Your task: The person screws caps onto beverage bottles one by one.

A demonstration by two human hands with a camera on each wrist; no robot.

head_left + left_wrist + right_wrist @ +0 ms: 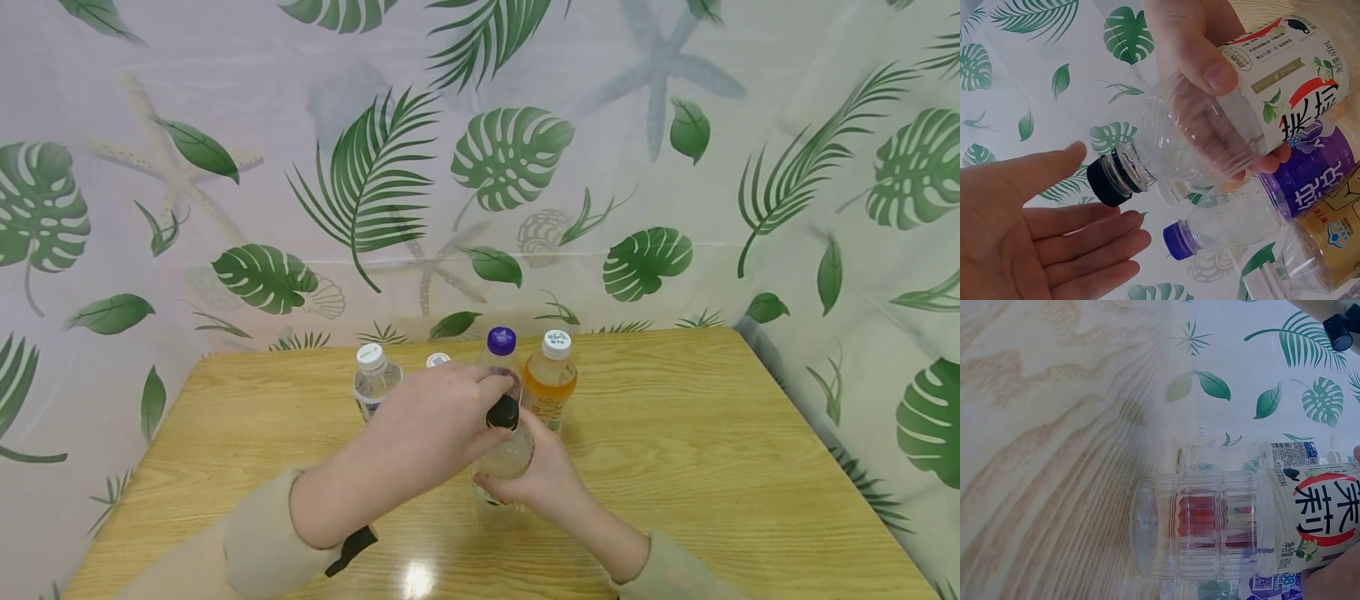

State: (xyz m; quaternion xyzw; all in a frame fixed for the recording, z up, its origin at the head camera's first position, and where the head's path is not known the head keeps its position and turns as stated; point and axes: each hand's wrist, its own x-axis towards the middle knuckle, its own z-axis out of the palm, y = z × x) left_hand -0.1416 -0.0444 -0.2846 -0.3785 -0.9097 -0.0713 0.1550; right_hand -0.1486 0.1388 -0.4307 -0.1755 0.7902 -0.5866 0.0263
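A clear plastic bottle point(508, 457) with a black cap point(1110, 181) and a white jasmine-pattern label point(1325, 509) stands at the middle of the table in the head view. My right hand point(553, 473) grips it, with thumb and fingers wrapped around its upper body. Beside the black cap is my left hand point(427, 421), its thumb on one side and fingers on the other. The left wrist view shows those fingers straight and spread from the thumb, not curled round the cap. The bottle looks empty, and its ribbed base is visible in the right wrist view.
Just behind stand a purple-capped bottle point(502, 342) and a white-capped bottle of orange drink point(550, 385). Farther left is a clear white-capped bottle point(375, 382); another white cap point(438, 360) shows behind my left hand. A leaf-print sheet point(525, 167) hangs behind the wooden table point(697, 450).
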